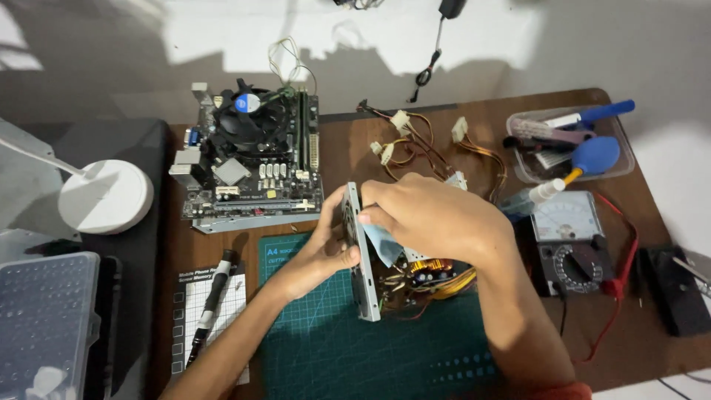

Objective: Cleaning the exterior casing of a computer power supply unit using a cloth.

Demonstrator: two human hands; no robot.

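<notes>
underneath, green cutting mat (pixel 333 348) covers brown desk (pixel 355 152).

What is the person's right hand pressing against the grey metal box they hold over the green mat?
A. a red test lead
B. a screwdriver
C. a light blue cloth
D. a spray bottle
C: the right hand pinches a light blue cloth against the edge of the grey metal box, which the left hand steadies from the other side over the green mat.
</notes>
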